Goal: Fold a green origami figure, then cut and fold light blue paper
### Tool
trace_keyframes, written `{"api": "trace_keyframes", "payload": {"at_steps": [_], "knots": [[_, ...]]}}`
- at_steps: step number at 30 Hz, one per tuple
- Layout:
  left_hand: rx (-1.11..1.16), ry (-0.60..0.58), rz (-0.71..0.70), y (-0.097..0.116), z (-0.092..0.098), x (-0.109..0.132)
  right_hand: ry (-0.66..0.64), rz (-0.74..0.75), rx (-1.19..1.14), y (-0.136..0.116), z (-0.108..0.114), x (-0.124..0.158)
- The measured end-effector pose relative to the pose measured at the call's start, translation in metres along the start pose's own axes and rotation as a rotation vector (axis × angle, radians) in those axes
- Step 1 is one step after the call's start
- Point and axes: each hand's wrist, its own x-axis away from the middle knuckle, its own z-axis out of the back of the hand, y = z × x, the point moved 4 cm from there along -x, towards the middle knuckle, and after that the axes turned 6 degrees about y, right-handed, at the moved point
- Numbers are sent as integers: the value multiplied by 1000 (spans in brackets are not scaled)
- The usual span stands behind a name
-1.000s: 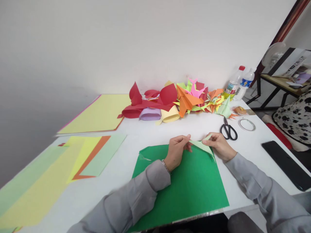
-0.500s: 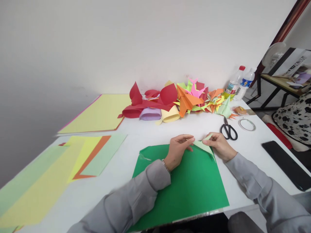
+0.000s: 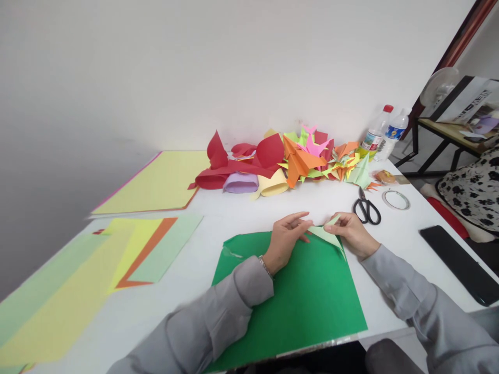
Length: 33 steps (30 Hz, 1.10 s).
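Note:
Between my two hands is a piece of pale green folded paper (image 3: 326,237), held over the far right part of a green sheet (image 3: 296,306). My left hand (image 3: 284,240) pinches its left tip between thumb and fingers, with the index finger raised a little. My right hand (image 3: 353,235) grips the right part, thumb on top, and a narrow point of the paper sticks up past the fingers. Another thin point hangs down toward the green sheet's right edge. The fingers hide part of the folds.
Colored paper sheets (image 3: 152,259) lie at the left, a yellow stack (image 3: 156,182) behind them. Folded paper shapes (image 3: 298,161) are piled by the wall. At the right are black-handled scissors (image 3: 366,210), a tape roll (image 3: 395,200), bottles (image 3: 374,135) and a black phone-like slab (image 3: 460,265).
My left index finger has lifted and straightened slightly. The folded paper and my right hand stay almost where they were.

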Motion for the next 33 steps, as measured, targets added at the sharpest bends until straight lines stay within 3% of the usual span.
{"api": "trace_keyframes", "payload": {"at_steps": [4, 10, 16, 22, 28, 33], "knots": [[-127, -76, -29, 2, -3, 3, -35, 13, 17, -1, -2, 1], [-133, -140, 20, -4, -3, 3, -56, 22, 44, -1, -2, 1], [-72, -83, 36, -9, -1, 0, -101, 30, 40, 2, -2, 1], [-5, -19, 40, -8, 1, -1, -29, -15, -24, -3, 0, -1], [-58, -56, -33, 2, -2, 2, -16, -19, -46, -2, 4, -3], [-55, -75, -4, -2, 0, 1, -30, 10, -11, -3, 4, -4]]}}
